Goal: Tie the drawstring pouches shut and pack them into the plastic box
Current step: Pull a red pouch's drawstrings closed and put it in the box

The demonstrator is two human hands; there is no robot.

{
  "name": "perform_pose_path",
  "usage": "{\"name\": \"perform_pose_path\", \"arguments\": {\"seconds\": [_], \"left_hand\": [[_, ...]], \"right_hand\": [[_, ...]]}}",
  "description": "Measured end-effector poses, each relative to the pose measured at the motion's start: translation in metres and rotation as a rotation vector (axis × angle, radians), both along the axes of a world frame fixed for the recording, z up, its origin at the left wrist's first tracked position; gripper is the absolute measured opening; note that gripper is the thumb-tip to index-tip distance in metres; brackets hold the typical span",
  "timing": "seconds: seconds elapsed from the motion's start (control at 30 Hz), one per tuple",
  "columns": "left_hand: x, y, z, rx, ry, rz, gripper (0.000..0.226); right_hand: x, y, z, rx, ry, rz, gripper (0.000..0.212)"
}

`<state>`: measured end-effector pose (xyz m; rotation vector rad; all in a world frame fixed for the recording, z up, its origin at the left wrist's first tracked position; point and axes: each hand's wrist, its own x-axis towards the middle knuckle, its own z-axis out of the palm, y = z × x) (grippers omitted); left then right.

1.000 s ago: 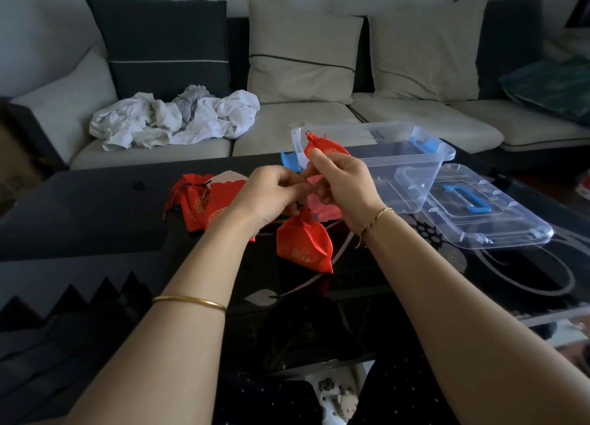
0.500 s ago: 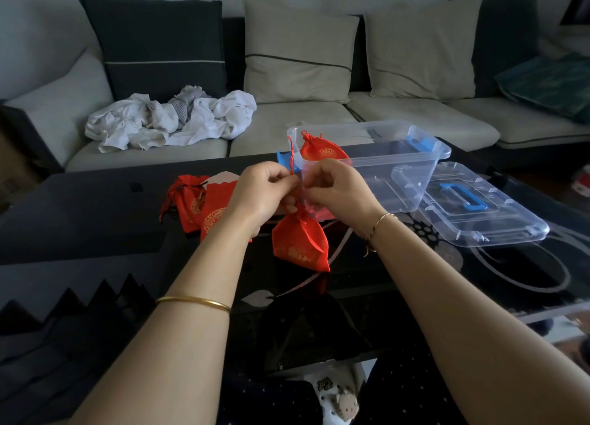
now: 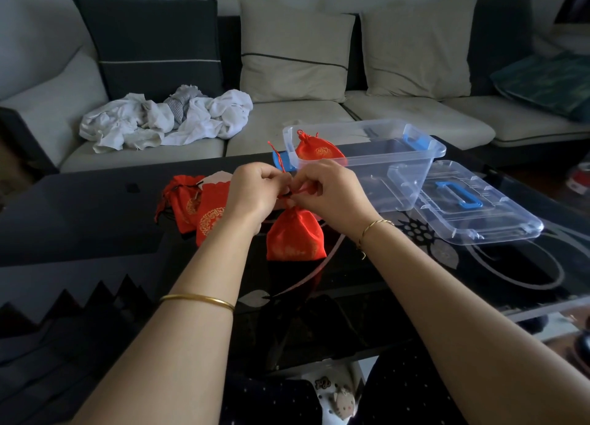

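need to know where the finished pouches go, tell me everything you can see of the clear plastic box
The plastic box is a clear rectangular tub, open at the top, with a blue latch at each short end. It stands upright on the black glass table. One red pouch lies inside at its left end; the rest looks empty. Its clear lid, with a blue handle, lies flat to its right; whether they touch is unclear.

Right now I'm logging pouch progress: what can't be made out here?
- Head view: the knot in the drawstring of the held pouch, covered by the left hand and right hand.
- Head view: loose pouches at left overlap behind the left hand; count unclear.
- Head view: bottom of the boxed pouch, behind the right hand and plastic box wall.
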<state>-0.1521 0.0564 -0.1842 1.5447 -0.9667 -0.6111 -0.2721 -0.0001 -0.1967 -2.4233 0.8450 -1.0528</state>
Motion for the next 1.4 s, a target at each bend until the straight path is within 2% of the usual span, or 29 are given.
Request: {"name": "perform_pose_path", "arguments": {"seconds": [0.17,0.23,0.27,0.33,0.4,0.5,0.6,0.67,0.8,0.97,1.1,1.17,1.3,1.4], "left_hand": [[0.000,0.001,0.002,-0.005,0.053,0.009,0.014],[0.002,0.000,0.002,-0.023,0.052,0.040,0.016],[0.004,0.000,0.002,-0.037,0.040,0.062,0.013],[0.008,-0.001,0.002,-0.046,-0.042,0.114,0.009],[0.011,0.001,0.002,-0.050,-0.119,0.142,0.014],[0.009,0.006,0.007,-0.066,-0.233,0.053,0.008],[0.003,0.008,0.007,-0.044,-0.461,-0.040,0.016],[0.001,0.006,0.005,-0.043,-0.607,-0.029,0.010],[0.002,0.001,0.002,-0.041,-0.700,-0.002,0.010],[0.000,-0.001,-0.001,-0.056,-0.751,-0.001,0.010],[0.001,-0.001,-0.003,-0.028,-0.758,0.034,0.006],[0.006,0.000,-0.002,0.001,-0.755,0.058,0.007],[0.007,-0.001,-0.001,0.035,-0.806,0.051,0.008],[0.001,-0.003,-0.003,0.081,-0.730,0.005,0.011]], "right_hand": [[0.003,0.003,0.002,-0.118,0.063,0.022,0.007],[0.003,0.003,0.003,-0.013,0.040,0.022,0.009],[0.003,0.002,0.003,0.079,0.018,0.025,0.017],[0.001,0.001,0.003,0.270,-0.053,0.017,0.030],[0.000,-0.002,0.002,0.432,-0.127,0.002,0.026],[-0.001,-0.005,0.000,0.660,-0.234,0.000,0.019],[0.000,-0.008,-0.001,0.710,-0.266,-0.020,0.018],[0.000,-0.008,0.000,0.728,-0.282,-0.028,0.021],[-0.001,-0.007,0.001,0.801,-0.339,-0.002,0.024],[-0.006,-0.004,0.002,0.755,-0.289,0.067,0.019],[-0.010,-0.008,0.002,0.583,-0.193,0.027,0.012],[-0.016,-0.016,0.001,0.483,-0.186,-0.038,0.017],[-0.022,-0.028,-0.006,0.500,-0.280,-0.091,0.014],[-0.019,-0.025,-0.016,0.459,-0.217,-0.119,0.009]]}}
